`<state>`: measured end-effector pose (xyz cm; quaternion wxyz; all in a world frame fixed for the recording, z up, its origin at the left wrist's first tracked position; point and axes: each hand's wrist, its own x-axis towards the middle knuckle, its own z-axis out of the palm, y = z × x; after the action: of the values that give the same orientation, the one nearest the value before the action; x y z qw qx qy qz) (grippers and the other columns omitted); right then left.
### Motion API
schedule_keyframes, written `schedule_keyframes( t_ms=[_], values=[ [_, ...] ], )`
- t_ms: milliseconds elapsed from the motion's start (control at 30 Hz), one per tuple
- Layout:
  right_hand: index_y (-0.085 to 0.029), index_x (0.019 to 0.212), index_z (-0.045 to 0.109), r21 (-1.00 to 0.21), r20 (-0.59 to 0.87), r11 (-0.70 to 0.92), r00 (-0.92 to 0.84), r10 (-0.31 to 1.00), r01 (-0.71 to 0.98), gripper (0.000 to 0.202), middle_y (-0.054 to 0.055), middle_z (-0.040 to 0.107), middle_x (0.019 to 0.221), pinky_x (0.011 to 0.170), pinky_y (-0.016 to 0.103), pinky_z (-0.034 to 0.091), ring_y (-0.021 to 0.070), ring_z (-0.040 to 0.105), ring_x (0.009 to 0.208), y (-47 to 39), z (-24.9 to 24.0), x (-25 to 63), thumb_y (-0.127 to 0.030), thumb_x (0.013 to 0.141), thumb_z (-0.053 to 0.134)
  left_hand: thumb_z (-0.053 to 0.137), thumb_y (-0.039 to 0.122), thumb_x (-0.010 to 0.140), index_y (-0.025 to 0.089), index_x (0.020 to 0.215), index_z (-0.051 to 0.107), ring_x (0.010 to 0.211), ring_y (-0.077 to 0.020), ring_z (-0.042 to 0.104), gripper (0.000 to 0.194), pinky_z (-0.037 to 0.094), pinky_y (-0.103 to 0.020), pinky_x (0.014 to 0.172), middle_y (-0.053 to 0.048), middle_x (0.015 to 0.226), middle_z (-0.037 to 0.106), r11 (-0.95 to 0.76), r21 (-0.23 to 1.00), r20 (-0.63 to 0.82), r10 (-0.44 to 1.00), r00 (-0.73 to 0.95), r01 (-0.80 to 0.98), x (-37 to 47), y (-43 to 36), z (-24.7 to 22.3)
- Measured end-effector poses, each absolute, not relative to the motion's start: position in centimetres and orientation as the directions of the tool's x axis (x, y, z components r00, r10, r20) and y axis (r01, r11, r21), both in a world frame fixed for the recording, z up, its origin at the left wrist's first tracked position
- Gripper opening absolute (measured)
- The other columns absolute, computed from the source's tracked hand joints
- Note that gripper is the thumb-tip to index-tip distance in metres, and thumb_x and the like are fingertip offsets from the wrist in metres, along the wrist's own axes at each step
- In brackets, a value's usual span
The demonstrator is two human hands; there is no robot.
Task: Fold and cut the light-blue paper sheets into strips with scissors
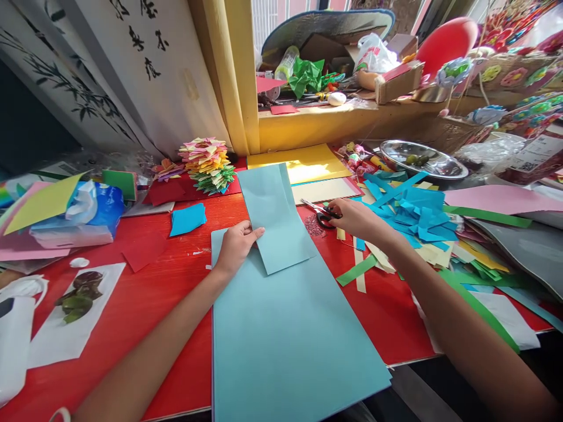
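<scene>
A tilted blue paper [278, 214] overlaps larger blue sheets [290, 334], scissors [322, 213] beside it.

Scissors [322, 211] sit right of the sheet [278, 217] (strips [416, 211] farther right).

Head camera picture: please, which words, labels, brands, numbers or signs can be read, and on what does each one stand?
"不": one brush character on the pale panel; its other characters are too cursive for me to read surely.
White label at the right: a square code and print, too small to read.
White plastic bag on the sill: red marks, too blurred to read.
No brand or number is legible.
</scene>
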<state>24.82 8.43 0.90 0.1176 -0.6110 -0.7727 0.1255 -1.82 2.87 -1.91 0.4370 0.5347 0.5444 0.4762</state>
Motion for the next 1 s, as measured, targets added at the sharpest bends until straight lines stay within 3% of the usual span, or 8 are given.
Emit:
schedule_keyframes(
  t_ms=[133,267,333,400,500,600,800,1000],
  values=[
    [-0.014,0.101,0.057,-0.207,0.081,0.226,-0.214,0.974,0.952,0.032,0.010,0.064,0.086,0.050,0.027,0.029,0.0225,0.057,0.073,8.1,0.7,24.0,-0.029,0.072,0.056,0.065,0.039,0.069,0.016,0.076,0.061,0.063,-0.0140,0.056,0.024,0.042,-0.024,0.058,0.000,0.065,0.062,-0.034,0.990,0.040,0.998,-0.038,0.136,-1.8,2.8,-1.8],
    [-0.015,0.106,0.056,-0.252,0.101,0.211,-0.191,0.976,0.944,0.039,0.009,0.064,0.085,0.050,0.027,0.030,0.0216,0.057,0.071,7.7,1.2,23.7,-0.030,0.070,0.057,0.065,0.037,0.069,0.016,0.077,0.062,0.065,-0.0138,0.057,0.023,0.044,-0.024,0.061,0.001,0.064,0.061,-0.041,0.998,0.045,0.996,-0.079,0.044,-1.8,2.8,-1.6],
    [-0.016,0.107,0.055,-0.356,0.155,0.220,-0.174,0.972,0.908,0.040,0.008,0.064,0.086,0.052,0.027,0.033,0.0215,0.057,0.073,7.6,1.5,23.7,-0.029,0.069,0.057,0.065,0.037,0.069,0.016,0.077,0.061,0.064,-0.0138,0.057,0.023,0.045,-0.025,0.062,0.001,0.065,0.062,-0.042,0.999,0.042,0.993,-0.112,-0.002,-1.9,2.8,-1.4],
    [-0.017,0.109,0.054,-0.548,0.198,0.241,-0.155,0.968,0.801,0.041,0.007,0.064,0.087,0.054,0.028,0.037,0.0211,0.057,0.076,7.6,1.7,23.7,-0.027,0.070,0.057,0.066,0.038,0.068,0.016,0.077,0.061,0.062,-0.0143,0.058,0.024,0.046,-0.026,0.061,0.000,0.067,0.063,-0.050,0.998,0.045,0.986,-0.161,-0.027,-2.0,2.8,-1.3],
    [-0.018,0.114,0.052,-0.856,0.177,0.258,-0.215,0.960,0.448,0.044,0.006,0.063,0.088,0.060,0.029,0.043,0.0196,0.058,0.080,7.3,2.2,23.5,-0.025,0.071,0.056,0.066,0.038,0.068,0.015,0.079,0.062,0.066,-0.0150,0.059,0.026,0.047,-0.027,0.063,-0.002,0.071,0.064,-0.092,0.995,0.079,0.969,-0.233,-0.047,-2.4,3.0,-1.1],
    [-0.018,0.116,0.054,-0.963,0.095,0.171,-0.330,0.939,0.209,0.046,0.005,0.061,0.083,0.061,0.028,0.044,0.0181,0.058,0.077,6.7,3.0,23.0,-0.027,0.071,0.058,0.067,0.036,0.066,0.015,0.078,0.062,0.066,-0.0137,0.058,0.025,0.047,-0.027,0.064,-0.001,0.070,0.063,-0.157,0.985,0.128,0.946,-0.298,-0.075,-3.0,3.4,-0.9],
    [-0.019,0.097,0.066,-0.926,-0.175,0.041,-0.523,0.834,0.376,0.035,0.001,0.056,0.065,0.046,0.022,0.034,0.0115,0.051,0.057,5.3,4.0,22.0,-0.039,0.069,0.064,0.068,0.034,0.065,0.015,0.081,0.063,0.067,-0.0116,0.056,0.025,0.046,-0.023,0.062,-0.001,0.076,0.062,-0.227,0.967,0.169,0.908,-0.384,-0.112,-4.1,4.0,0.0],
    [-0.016,0.093,0.067,-0.900,-0.229,0.037,-0.543,0.808,0.434,0.039,0.002,0.057,0.059,0.043,0.023,0.027,0.0119,0.050,0.053,5.3,3.4,21.8,-0.047,0.071,0.061,0.067,0.033,0.066,0.015,0.081,0.062,0.073,-0.0127,0.057,0.024,0.047,-0.024,0.064,-0.004,0.085,0.063,-0.267,0.952,0.174,0.876,-0.450,-0.151,-4.9,4.1,0.4]
  ],
)
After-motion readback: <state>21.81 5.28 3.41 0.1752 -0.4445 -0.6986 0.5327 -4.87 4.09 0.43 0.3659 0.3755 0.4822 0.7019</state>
